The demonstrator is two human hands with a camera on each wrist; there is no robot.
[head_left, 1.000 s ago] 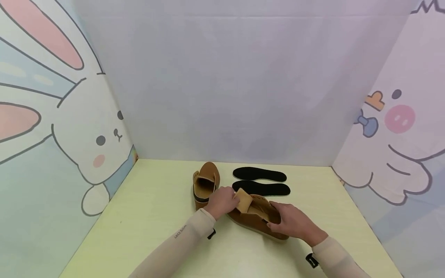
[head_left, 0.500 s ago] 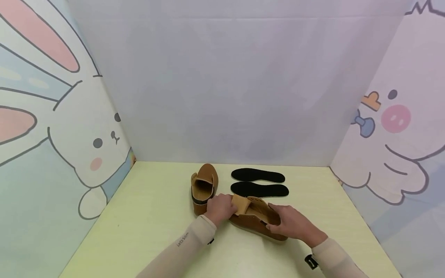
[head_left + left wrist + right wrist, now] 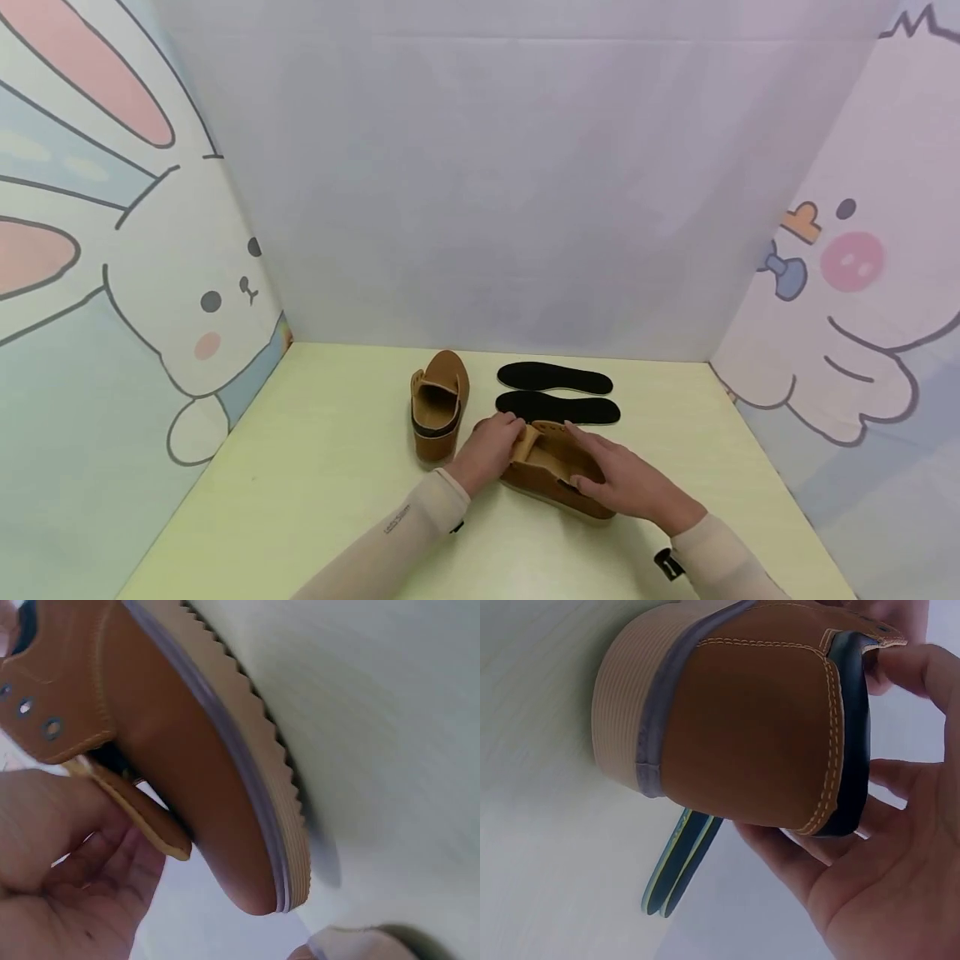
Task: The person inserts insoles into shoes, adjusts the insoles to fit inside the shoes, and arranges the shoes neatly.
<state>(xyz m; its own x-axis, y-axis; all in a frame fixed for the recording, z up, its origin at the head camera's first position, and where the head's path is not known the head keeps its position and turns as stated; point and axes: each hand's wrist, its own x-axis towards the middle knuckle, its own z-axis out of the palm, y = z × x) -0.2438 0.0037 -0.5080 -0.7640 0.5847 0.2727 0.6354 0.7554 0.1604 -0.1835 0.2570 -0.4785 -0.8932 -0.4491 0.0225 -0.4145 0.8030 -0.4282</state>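
Observation:
A brown lace-up shoe (image 3: 551,487) with a pale ridged sole sits in front of me in the head view, its toe toward the left. My left hand (image 3: 491,450) is at the front of its opening and pinches the shoe's tongue (image 3: 161,829), whose tan edge shows against the fingers in the left wrist view. That hand hides much of the toe in the head view. Across the heel end, my right hand (image 3: 633,479) grips the shoe, thumb at the near collar and fingers over the far side. The right wrist view shows the stitched brown heel (image 3: 750,735) close beside the palm.
A second brown shoe (image 3: 435,446) stands to the left, toe toward the back wall (image 3: 510,200). Two black insoles (image 3: 558,408) lie side by side behind the held shoe. Printed cartoon walls flank the pale yellow table (image 3: 315,450).
The tongue, raised with its tan face showing a second ago, now shows less of that face under the left hand. This hand has shifted slightly rightward; the right hand stays at the heel.

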